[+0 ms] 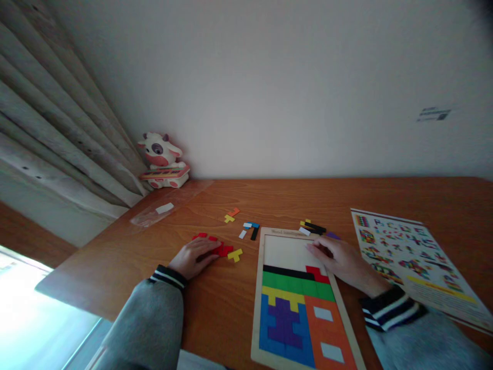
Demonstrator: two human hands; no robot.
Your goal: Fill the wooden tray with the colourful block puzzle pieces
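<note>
— What fills the wooden tray [258,288], lower right of centre in the frame?
— Its lower part is packed: blue pieces [265,334] around purple pieces [284,324] at left, orange pieces [339,329] framing two white pieces [323,313] at right. Yellow pieces [283,296] and a green band [296,284] sit above; a black strip [287,272] and a red piece [319,276] top the stack. The upper panel lies bare.

— And the reach?
— From lower right, the right hand [342,259] extends over the tray's upper right, thumb and fingers bent close together; whether they hold anything cannot be told. At centre, the left hand [194,255] lies palm down, fingers loosely stretched onto loose red pieces [226,251]; any grip is hidden. A loose yellow piece [235,255] sits just beside them.

— Farther out?
— A printed sheet [412,257] at right, clear plastic [144,217] left of centre, and a cow toy [164,159] beyond it, near the curtain [57,123].
</note>
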